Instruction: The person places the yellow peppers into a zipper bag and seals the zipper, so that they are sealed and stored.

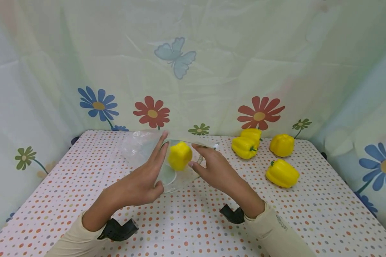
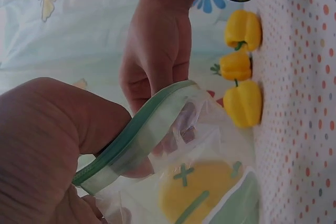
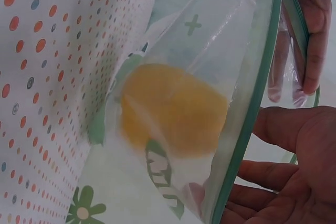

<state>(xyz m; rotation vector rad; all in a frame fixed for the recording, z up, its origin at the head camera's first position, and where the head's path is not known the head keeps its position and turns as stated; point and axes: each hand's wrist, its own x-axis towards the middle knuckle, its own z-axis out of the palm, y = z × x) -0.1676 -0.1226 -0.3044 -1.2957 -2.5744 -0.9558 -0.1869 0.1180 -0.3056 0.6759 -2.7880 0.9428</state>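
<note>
A clear zip bag (image 1: 168, 178) with a green zip strip lies between my hands, its mouth apart. Inside it sits a yellow bell pepper (image 1: 180, 156), seen through the film in the right wrist view (image 3: 173, 111). My left hand (image 1: 139, 182) holds the bag at its rim, with fingers on both sides of the zip strip (image 2: 142, 119) and the long fingers pointing away from me. My right hand (image 1: 217, 167) is at the mouth's right side, fingers reaching inside past the strip. Its thumb is close beside the pepper, apart from the other fingers.
Several more yellow bell peppers stand on the right of the dotted table (image 1: 186, 228): two close together (image 1: 244, 147) at the back, one (image 1: 282, 145) farther right and one (image 1: 282, 174) nearer. A flowered curtain (image 1: 212, 64) rises behind the table and along both sides.
</note>
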